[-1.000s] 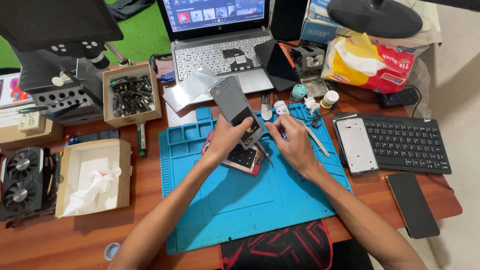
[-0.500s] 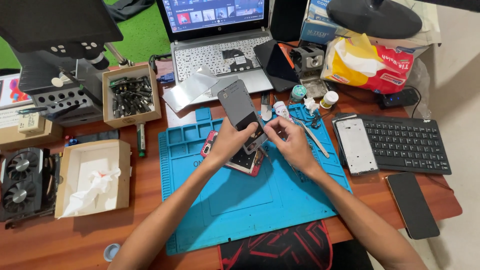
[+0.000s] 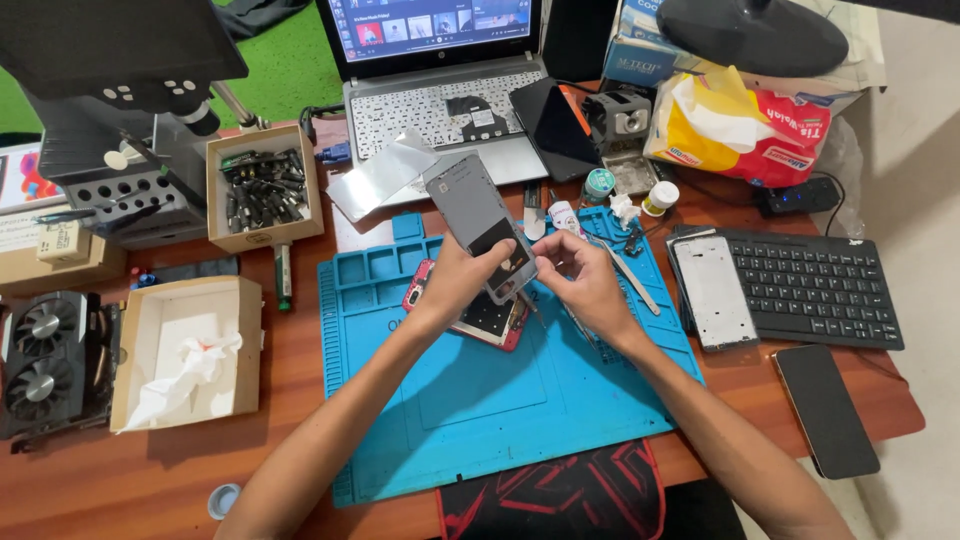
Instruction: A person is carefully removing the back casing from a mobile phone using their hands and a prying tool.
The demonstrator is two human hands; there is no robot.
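One cardboard box (image 3: 264,186) of dark screwdriver bits (image 3: 262,190)

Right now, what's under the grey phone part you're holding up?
Under the grey phone panel in the left hand lies an opened red-edged phone on the blue mat. The hands cover most of it.

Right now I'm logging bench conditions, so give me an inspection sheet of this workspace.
Surface: wooden desk with a blue repair mat.
Job's things: grey phone panel tilted above an opened phone.
Clutter: box of bits, tissue box, snack bag, dark phone.
Hands: left hand grips the panel; right hand works at its lower edge.
Cables: black lead behind the keyboard.
Surroundings: laptop, switched on.
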